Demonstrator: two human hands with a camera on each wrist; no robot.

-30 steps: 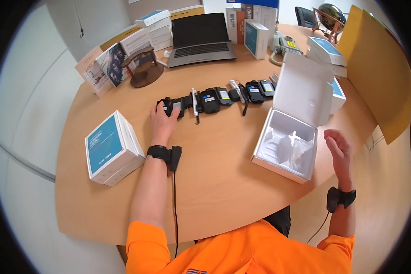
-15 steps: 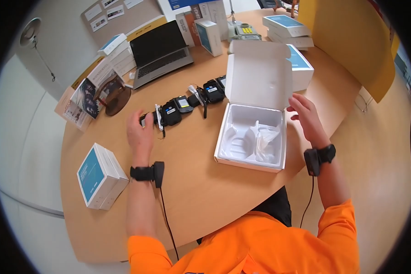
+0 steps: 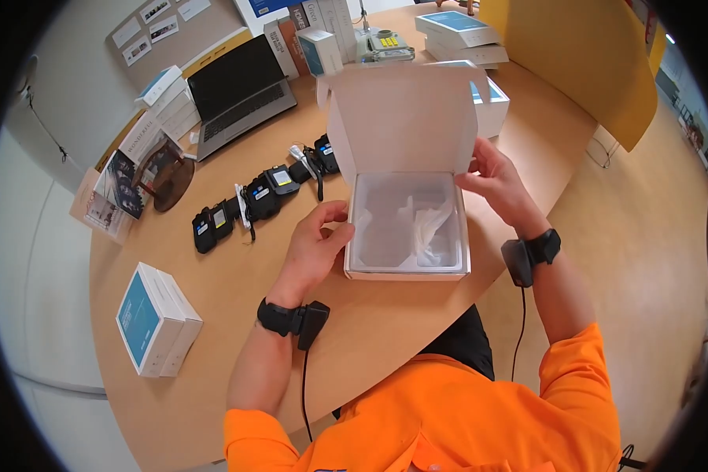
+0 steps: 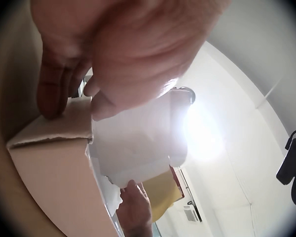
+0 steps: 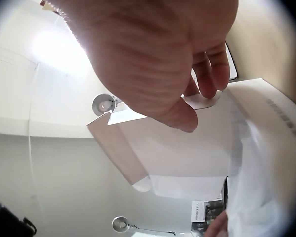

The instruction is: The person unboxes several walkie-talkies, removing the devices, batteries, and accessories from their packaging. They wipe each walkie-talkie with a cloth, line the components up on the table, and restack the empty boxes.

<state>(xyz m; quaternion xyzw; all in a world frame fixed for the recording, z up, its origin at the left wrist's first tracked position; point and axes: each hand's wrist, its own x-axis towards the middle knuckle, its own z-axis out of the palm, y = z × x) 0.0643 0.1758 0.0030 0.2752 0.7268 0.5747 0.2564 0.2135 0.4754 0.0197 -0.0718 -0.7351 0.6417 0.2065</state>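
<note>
Cardboard box (image 3: 407, 275) with raised lid (image 3: 405, 118) and white tray (image 3: 381, 220) sits near the front right edge of the wood-toned tabletop (image 3: 236, 315), amid pale walls (image 3: 47, 189) and one yellow panel (image 3: 566, 63). Two blue-and-white boxes (image 3: 157, 322) stand near the left edge; one laptop (image 3: 240, 106) and at least five black devices (image 3: 263, 197) lie beyond. The left hand (image 3: 311, 256) grips the cardboard box's left side; the right hand (image 3: 499, 185) pinches the lid's right edge.
</note>
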